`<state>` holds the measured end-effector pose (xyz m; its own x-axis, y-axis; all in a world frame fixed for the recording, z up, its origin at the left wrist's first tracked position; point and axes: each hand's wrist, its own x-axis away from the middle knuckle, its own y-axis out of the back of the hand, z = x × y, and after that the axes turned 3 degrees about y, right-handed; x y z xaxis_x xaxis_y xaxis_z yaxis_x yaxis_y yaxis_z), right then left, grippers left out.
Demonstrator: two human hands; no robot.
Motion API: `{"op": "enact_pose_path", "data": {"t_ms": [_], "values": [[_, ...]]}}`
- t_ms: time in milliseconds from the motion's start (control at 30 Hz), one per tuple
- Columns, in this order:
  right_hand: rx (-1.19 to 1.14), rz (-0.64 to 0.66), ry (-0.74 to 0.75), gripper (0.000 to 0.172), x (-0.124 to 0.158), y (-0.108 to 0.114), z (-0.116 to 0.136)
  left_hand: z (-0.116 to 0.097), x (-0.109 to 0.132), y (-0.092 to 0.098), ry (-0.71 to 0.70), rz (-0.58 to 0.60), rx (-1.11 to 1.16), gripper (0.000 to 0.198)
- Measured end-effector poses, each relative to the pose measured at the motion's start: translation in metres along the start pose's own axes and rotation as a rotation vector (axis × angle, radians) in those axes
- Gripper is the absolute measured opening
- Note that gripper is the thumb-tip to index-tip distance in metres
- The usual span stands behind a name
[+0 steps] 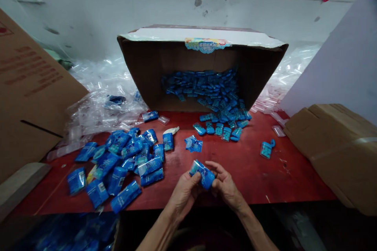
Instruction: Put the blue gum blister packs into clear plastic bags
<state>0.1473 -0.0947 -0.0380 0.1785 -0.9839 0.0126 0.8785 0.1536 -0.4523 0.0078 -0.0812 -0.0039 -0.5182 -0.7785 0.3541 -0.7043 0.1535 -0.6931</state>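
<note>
Both hands work at the near edge of the red table point(259, 180), close together. The left hand point(184, 193) and right hand point(226, 186) each pinch one end of a blue packet point(203, 175) — thumbs on top, fingers curled beneath and pressed onto the wrapper. The packet is held tilted just above the table edge, left end higher; contact with the surface cannot be told. Left of the hands, a pile point(123, 160) of similar blue packets lies loose and overlapping on the table, some near the front edge. Just beyond the hands, a crumpled blue wrapper point(193, 144) lies alone. At the back, a cardboard box point(147, 66) is tipped on its side with its mouth toward the person and a printed label point(206, 44) on its upper edge. Small blue packs point(206, 86) fill its floor and spill out onto the table at its right front. One stray pack point(266, 149) lies well apart from them, to the right. Clear bags point(100, 102) are heaped behind the pile, left of the box. A cardboard sheet point(29, 86) leans at far left. A taped carton point(335, 145) sits at the table's right end, with a white panel point(338, 70) behind it. Below the near left corner — more blue packets point(73, 231), blurred.
</note>
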Motion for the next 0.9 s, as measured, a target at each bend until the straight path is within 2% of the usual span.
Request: {"op": "enact_pose_path", "data": {"t_ms": [167,300,467,600,667,733,833,900], "values": [[0.04,-0.042,0.062,0.063,-0.001,-0.004,0.001,0.001,0.002,-0.004,-0.047,-0.005,0.014,0.019],[0.032,0.034,0.004,0.064,-0.006,-0.003,0.005,-0.006,0.006,0.002,-0.008,-0.008,-0.018,0.014],[0.072,0.131,-0.073,0.056,-0.012,-0.011,0.007,-0.007,0.009,0.008,-0.051,-0.04,-0.013,0.014],[0.11,0.181,-0.086,0.055,-0.018,-0.018,0.002,-0.018,0.012,0.009,-0.106,-0.133,0.013,0.014],[0.235,0.151,-0.083,0.05,-0.024,-0.018,0.002,-0.039,0.018,0.017,-0.221,-0.249,0.101,0.011],[0.481,0.055,-0.001,0.037,-0.034,-0.016,0.005,-0.067,0.027,0.031,-0.407,-0.385,0.236,0.011],[0.921,-0.095,0.181,0.025,-0.058,-0.01,0.011,-0.106,0.043,0.053,-0.53,-0.519,0.367,0.037],[1.211,-0.155,0.197,0.025,-0.075,-0.007,0.012,-0.116,0.047,0.058,-0.53,-0.601,0.38,0.04]]}}
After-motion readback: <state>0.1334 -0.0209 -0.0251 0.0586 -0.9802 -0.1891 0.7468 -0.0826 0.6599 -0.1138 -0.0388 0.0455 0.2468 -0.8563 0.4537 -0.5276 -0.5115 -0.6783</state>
